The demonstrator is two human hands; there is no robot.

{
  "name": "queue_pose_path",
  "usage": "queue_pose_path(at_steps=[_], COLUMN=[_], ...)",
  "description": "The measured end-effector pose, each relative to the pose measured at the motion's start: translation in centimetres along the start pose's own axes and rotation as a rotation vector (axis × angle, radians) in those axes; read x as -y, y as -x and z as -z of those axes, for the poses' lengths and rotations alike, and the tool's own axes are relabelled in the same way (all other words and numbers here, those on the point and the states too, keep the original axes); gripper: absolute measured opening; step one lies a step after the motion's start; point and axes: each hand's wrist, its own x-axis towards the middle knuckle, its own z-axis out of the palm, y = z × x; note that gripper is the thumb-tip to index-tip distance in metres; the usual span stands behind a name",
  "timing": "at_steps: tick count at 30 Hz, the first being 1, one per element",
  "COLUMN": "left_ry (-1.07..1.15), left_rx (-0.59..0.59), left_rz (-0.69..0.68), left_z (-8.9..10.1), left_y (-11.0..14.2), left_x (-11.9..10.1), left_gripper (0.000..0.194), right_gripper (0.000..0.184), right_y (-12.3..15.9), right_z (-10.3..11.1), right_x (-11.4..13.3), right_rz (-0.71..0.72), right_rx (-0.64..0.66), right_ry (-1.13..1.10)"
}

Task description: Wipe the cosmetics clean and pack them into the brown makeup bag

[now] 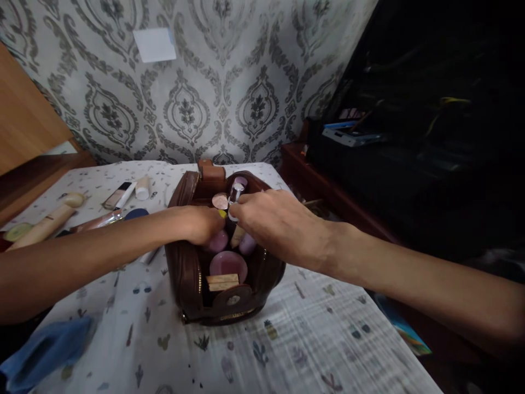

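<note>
A brown zippered cosmetic bag [180,290] stands open on the table, packed with cosmetics. My left hand [205,224] reaches in from the left with its fingers curled. Its fingertips are hidden, and a small yellow bit [222,213] shows beside them. Coming over the right rim, my right hand [279,224] is closed at the fingertips on a small silver-capped bottle [237,191]. Below the hands lie a pink round container [228,265] and a tan flat box [222,282]. A pinkish disc [220,201] and a lilac rounded item [247,244] are also inside.
Left of the bag lie a beige tube [45,225], a small white-capped bottle [143,187], a dark blue round lid [136,213] and other cosmetics. A blue cloth [49,350] is at the front left. The patterned tablecloth [303,334] ends on the right beside dark red furniture [353,200].
</note>
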Motion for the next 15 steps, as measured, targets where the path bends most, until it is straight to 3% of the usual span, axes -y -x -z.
queue_pose_path(at_steps=[2,6,15], left_ry=[-0.052,-0.012,-0.139], left_rx=[0.078,0.068,0.116], left_rz=[0.059,0.079,0.139], left_z=[0.2,0.4,1.4], left_y=[0.3,0.3,0.9], left_x=[-0.1,-0.1,-1.7], left_gripper=[0.023,0.035,0.028], right_gripper=[0.026,0.023,0.019], right_y=[0.1,0.2,0.3], right_z=[0.0,0.1,0.7], right_x=[0.0,0.0,0.5], right_rz=[0.001,0.006,-0.017], right_rx=[0.000,0.004,0.043], right_ry=[-0.003,-0.007,-0.131])
